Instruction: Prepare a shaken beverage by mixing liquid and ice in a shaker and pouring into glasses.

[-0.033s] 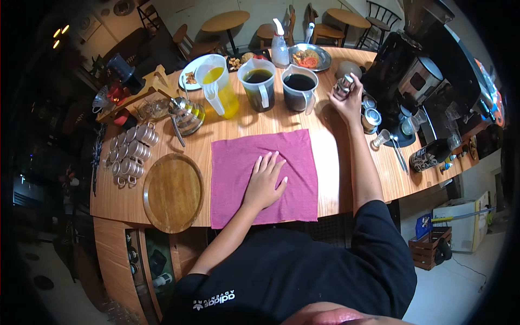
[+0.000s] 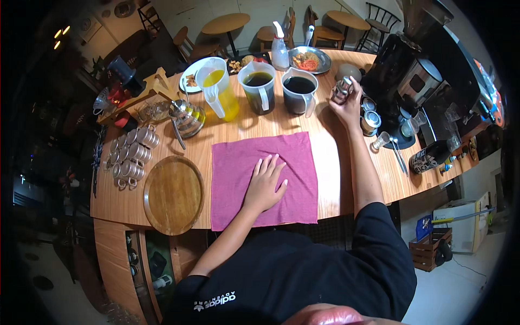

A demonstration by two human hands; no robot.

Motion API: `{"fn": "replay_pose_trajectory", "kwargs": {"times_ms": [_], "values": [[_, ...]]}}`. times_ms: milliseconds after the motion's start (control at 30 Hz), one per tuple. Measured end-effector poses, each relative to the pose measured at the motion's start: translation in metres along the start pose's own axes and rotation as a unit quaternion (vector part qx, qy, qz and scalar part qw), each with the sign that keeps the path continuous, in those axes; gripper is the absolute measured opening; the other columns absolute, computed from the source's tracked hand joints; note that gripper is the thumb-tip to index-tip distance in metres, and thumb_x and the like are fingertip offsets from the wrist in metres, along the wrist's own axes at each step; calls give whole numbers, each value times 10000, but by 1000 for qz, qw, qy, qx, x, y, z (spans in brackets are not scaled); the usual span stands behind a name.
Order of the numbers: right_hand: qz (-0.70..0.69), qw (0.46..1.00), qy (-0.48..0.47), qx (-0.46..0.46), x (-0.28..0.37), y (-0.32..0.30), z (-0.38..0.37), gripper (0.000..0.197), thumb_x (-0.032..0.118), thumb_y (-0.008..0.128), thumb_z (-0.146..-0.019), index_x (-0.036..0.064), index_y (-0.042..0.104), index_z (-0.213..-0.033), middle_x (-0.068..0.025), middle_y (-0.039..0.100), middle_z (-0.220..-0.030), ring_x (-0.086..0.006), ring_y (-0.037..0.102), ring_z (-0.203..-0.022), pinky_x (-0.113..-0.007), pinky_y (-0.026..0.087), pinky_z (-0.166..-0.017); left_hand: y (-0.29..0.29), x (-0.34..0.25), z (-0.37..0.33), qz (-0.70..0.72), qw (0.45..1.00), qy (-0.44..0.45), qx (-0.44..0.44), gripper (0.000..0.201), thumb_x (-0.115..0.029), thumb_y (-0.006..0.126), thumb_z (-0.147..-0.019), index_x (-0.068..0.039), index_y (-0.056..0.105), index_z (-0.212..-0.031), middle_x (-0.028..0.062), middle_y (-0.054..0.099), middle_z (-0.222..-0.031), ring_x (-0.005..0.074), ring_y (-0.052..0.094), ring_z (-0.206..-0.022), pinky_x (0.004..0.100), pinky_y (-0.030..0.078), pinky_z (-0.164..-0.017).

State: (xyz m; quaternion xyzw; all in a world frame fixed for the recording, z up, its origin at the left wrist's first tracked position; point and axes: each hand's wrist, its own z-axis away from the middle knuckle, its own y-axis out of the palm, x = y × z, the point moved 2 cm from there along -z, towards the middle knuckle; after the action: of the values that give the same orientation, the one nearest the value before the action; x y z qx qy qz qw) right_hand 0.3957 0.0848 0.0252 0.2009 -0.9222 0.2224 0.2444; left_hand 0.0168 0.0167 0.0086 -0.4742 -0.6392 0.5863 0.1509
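Observation:
My left hand (image 2: 265,184) lies flat, fingers spread, on a pink-purple cloth (image 2: 230,173) spread out on the wooden counter before me. At the back right, my right hand (image 2: 351,111) is closed round a small shiny silver container (image 2: 341,90), held upright between thumb and fingers. Its exact kind is too small to tell. Just left of that hand stands a clear pitcher of dark liquid (image 2: 299,97). A second dark-filled pitcher (image 2: 257,92) and a pitcher of yellow liquid (image 2: 219,92) continue the row leftward.
A round wooden tray (image 2: 173,195) lies to the left, near several small cups (image 2: 132,154) and a metal gooseneck kettle (image 2: 188,119). Behind the pitchers are a spray bottle (image 2: 279,53) and a metal plate of food (image 2: 319,58). A dark bottle (image 2: 428,157) and a coffee machine (image 2: 420,78) occupy the right.
The whole view has shifted very slightly. My right hand has turned the silver container a little; my left hand stays flat on the cloth.

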Motion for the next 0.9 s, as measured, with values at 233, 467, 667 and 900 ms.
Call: {"fn": "replay_pose_trajectory", "kwargs": {"times_ms": [233,467,667,900], "values": [[17,1000,16,-14,11,-1,7,1111,104,916,-668,209,278,-1571,-231,461,-1405,-424,540,-1259,-477,491,-1036,0,-5,4,6,1000,-1,11,529,-312,589,-966,-19,538,-1403,249,433,-1546,406,357,-1472,535,238,-1238],[34,998,30,-43,20,8,10,1106,71,908,-677,211,284,-1579,-211,491,-1349,-395,574,-1205,-459,512,-1004,0,-2,4,-3,1000,1,0,518,-301,597,-960,-18,545,-1391,247,447,-1536,406,364,-1466,533,246,-1234],[53,996,58,-47,22,10,14,1105,85,902,-683,226,278,-1584,-217,491,-1342,-408,576,-1189,-465,511,-996,-1,-1,5,2,1000,1,-10,519,-301,603,-957,-19,547,-1388,244,452,-1531,403,372,-1461,528,249,-1232],[-20,996,68,-52,25,9,19,1102,24,902,-676,227,298,-1575,-173,483,-1351,-350,580,-1180,-423,518,-990,4,1,6,14,1000,2,-19,516,-301,613,-953,-30,544,-1387,238,458,-1529,401,366,-1470,529,244,-1235]]}}
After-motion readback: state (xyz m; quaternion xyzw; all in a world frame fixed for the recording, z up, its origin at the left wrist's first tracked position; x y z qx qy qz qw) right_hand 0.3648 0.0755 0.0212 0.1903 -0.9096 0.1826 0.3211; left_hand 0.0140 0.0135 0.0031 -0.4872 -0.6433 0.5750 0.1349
